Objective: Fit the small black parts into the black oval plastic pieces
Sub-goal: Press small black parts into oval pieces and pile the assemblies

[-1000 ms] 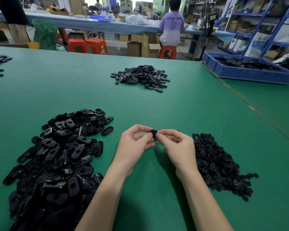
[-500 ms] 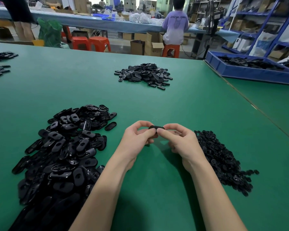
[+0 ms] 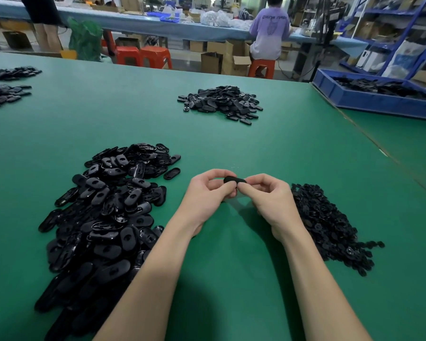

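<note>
A second ago only a small dark end peeped out between the fingertips; now the black oval plastic piece [image 3: 234, 180] lies flatter and longer across the gap, just below the frame's centre. The left hand [image 3: 208, 193] and right hand [image 3: 272, 196] each pinch one end, fingers narrow around it, above the green surface [image 3: 256, 148]. I'd judge the small part is being pressed home, though it is hidden. The heap of black ovals [image 3: 103, 212] sits lower left, the pile of small black parts [image 3: 330, 225] right.
</note>
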Demonstrator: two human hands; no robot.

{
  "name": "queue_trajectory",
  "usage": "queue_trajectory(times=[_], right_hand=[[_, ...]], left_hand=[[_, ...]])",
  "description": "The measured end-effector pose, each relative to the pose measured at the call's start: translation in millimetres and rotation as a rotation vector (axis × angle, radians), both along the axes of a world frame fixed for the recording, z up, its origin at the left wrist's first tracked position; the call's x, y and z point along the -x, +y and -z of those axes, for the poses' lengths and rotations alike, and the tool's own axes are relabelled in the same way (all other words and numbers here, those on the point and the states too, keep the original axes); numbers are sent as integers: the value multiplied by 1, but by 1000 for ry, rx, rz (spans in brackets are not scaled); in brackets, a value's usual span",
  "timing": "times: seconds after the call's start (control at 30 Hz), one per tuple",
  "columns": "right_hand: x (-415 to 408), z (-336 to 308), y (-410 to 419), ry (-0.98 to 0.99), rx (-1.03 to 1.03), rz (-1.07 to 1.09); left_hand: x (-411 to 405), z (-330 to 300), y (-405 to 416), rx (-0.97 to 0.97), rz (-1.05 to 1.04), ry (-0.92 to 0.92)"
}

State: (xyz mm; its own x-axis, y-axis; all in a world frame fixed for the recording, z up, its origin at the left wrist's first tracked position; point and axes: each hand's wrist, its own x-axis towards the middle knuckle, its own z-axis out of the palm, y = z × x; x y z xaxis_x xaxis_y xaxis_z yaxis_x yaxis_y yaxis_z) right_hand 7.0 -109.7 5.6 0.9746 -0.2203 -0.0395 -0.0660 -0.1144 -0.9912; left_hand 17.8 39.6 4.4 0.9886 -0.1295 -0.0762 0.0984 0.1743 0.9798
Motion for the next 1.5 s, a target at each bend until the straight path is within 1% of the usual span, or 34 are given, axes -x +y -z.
queue_trajectory(times=[0.4, 0.47, 0.53, 0.57, 0.67, 0.73, 0.8, 0.83, 0.93, 0.97, 1.07, 1.13, 1.23, 1.33, 1.4, 1.5], right_hand=[[-1, 4, 5, -20, 111, 59], [0, 3, 5, -20, 97, 44], [0, 1, 5, -19, 39, 26], [0, 1, 5, -19, -1, 33], [-3, 0, 4, -11, -85, 77], [-4, 0, 4, -1, -68, 90], [-6, 2, 7, -19, -4, 124], [-7, 5, 9, -29, 51, 155], [-6, 8, 16, -59, 201, 250], [-6, 8, 18, -57, 232, 268], [-5, 9, 17, -39, 265, 283], [-6, 10, 16, -29, 251, 276], [-7, 10, 16, -20, 252, 250], [-5, 10, 17, -27, 268, 256], [-3, 12, 19, -35, 300, 265], [0, 14, 23, -36, 351, 268]], left_hand=[[-1, 2, -4, -126, -56, -24], [-1, 2, -4, -119, -43, -34], [0, 2, -2, -117, -33, -62], [0, 3, -2, -146, -34, -87], [0, 5, -1, -403, -90, -204], [-1, 5, -1, -526, -142, -280], [-4, 4, 1, -675, -195, -351], [-8, 4, 1, -741, -229, -353], [-29, -2, -10, -825, -348, -262], [-42, -5, -16, -879, -360, -245], [-74, -14, -33, -1091, -301, -219], [-87, -16, -34, -1160, -279, -175], [-95, -14, -30, -1181, -275, -143], [-97, -14, -28, -1203, -242, -154], [-93, -10, -25, -1192, -244, -187], [-84, -5, -18, -1121, -341, -269]])
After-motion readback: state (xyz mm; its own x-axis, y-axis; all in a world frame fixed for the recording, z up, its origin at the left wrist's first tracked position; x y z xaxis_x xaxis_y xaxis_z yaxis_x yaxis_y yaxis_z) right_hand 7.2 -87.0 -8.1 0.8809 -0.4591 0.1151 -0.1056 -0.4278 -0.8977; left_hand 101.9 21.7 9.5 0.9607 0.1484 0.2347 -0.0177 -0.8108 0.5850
